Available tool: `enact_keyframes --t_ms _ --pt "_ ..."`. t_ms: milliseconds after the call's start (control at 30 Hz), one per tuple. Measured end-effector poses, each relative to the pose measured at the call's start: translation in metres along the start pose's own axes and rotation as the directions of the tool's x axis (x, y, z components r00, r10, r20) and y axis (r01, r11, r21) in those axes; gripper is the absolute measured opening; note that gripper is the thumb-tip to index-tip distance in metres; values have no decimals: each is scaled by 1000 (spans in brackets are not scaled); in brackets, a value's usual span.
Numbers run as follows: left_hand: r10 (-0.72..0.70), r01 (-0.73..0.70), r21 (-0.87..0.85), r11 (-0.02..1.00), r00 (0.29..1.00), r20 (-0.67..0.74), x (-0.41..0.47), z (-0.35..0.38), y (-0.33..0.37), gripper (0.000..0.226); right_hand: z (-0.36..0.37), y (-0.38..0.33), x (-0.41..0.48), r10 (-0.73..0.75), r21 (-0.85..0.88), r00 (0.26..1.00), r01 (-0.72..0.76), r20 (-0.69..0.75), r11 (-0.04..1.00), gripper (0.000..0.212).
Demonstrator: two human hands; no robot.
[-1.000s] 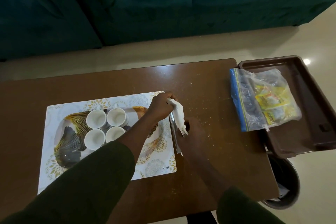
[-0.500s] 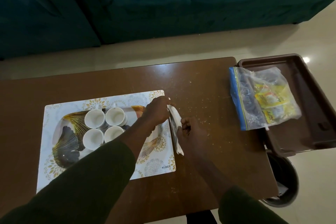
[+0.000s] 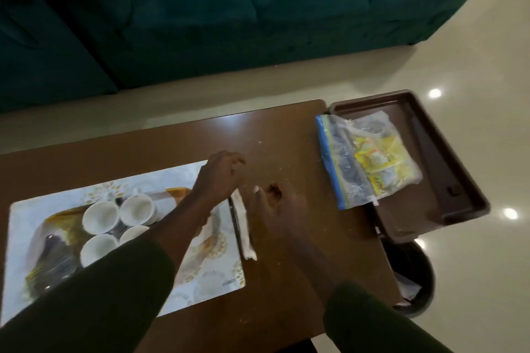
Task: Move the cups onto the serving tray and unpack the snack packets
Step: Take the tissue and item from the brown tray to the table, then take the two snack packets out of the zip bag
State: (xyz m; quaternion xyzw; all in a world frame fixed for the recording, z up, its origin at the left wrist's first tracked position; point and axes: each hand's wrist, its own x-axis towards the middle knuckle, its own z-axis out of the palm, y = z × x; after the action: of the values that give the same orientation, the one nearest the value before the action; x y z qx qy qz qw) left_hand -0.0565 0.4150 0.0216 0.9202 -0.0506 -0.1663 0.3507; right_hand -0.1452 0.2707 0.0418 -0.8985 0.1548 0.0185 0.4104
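Observation:
Several white cups [image 3: 100, 216] stand close together on the white patterned serving tray [image 3: 200, 281] at the table's left. A folded white napkin [image 3: 243, 229] lies along the tray's right edge, beside a thin dark utensil [image 3: 233, 219]. My left hand [image 3: 220, 178] hovers just above the napkin's far end with its fingers apart and nothing in them. Loosely curled, my right hand [image 3: 275, 209] rests on the table to the right of the napkin, its thumb near the napkin's top; a grip is not visible. A clear zip bag of yellow snack packets [image 3: 364, 160] lies at the right.
The zip bag rests partly on a brown plastic tray [image 3: 447, 180] that overhangs the right end of the brown table [image 3: 286, 129]. A dark round bin [image 3: 415, 275] stands on the floor below it. A teal sofa [image 3: 200, 8] runs behind the table. Crumbs dot the tabletop.
My left hand has let go of the napkin and lifted away with fingers spread. The napkin now lies flat along the tray's edge. The camera has tilted and moved closer.

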Motion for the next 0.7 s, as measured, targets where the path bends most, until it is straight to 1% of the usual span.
enact_keyframes --t_ms 67,133,167,267,367,433,500,567,633,700 --pt "42 -42 1 999 999 -26 9 7 16 37 -18 6 18 -16 -2 1000 16 -27 1000 21" --pt "71 -71 6 997 997 -39 14 15 32 42 -32 14 35 5 -15 1000 -5 1 1000 27" --pt "92 -92 2 996 995 -41 17 21 42 42 -41 21 44 23 -33 1000 -23 5 999 27" --pt "122 -124 -45 991 992 -44 24 40 72 38 -70 41 64 51 -87 999 -52 -12 995 19" --pt "117 -119 -67 991 993 -28 33 59 98 39 -103 65 80 41 -71 998 -44 -45 997 11" --pt "113 -112 -100 989 994 4 40 71 112 41 -125 80 90 29 -79 997 -34 -71 996 11" --pt "60 -50 -160 986 997 55 49 85 126 45 -147 97 99 45 -90 995 -53 -87 995 12" --pt "-67 96 -234 968 990 126 57 101 140 51 -166 115 106 74 -88 991 -84 -108 993 12" --pt "-192 250 -326 912 961 199 63 117 150 57 -182 132 111 110 -88 987 -121 -117 989 14" --pt "-282 374 -418 828 922 265 68 132 159 61 -195 149 114 130 -105 985 -142 -110 984 17"
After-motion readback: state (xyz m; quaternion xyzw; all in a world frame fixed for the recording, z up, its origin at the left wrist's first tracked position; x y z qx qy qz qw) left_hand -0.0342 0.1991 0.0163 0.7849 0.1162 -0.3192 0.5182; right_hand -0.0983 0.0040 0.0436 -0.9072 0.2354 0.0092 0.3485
